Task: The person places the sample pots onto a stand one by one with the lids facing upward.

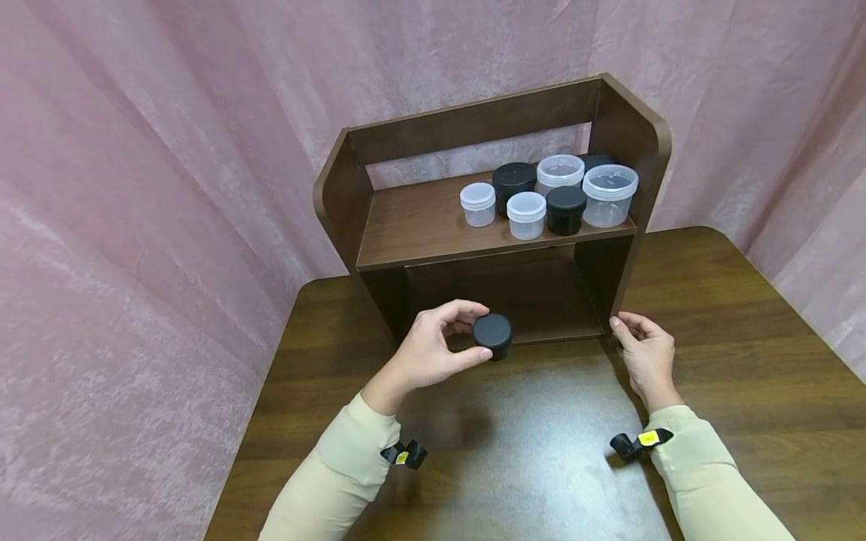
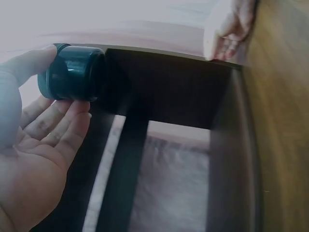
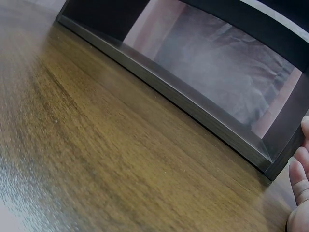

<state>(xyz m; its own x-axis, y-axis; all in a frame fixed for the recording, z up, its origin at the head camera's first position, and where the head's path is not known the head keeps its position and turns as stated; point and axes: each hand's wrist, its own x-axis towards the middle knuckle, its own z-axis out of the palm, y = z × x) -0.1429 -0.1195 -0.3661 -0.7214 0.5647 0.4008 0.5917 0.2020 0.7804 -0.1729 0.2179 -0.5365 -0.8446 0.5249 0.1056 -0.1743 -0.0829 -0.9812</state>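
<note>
My left hand [image 1: 433,342] pinches a small black lidded jar [image 1: 492,335] between thumb and fingertips, in front of the lower opening of a brown wooden shelf unit [image 1: 473,252]. In the left wrist view the jar [image 2: 75,72] lies sideways across the picture, thumb on one side and fingers on the other. My right hand [image 1: 646,353] holds the lower front edge of the unit's right side panel. At the right border of the right wrist view, fingers [image 3: 300,169] show beside that panel's bottom corner.
On the upper shelf stand several jars, among them a small clear one [image 1: 478,205], a black one [image 1: 565,210] and a larger clear tub [image 1: 610,197]. The unit stands on a wooden table [image 1: 717,315]. Pink curtains [image 1: 203,150] hang behind.
</note>
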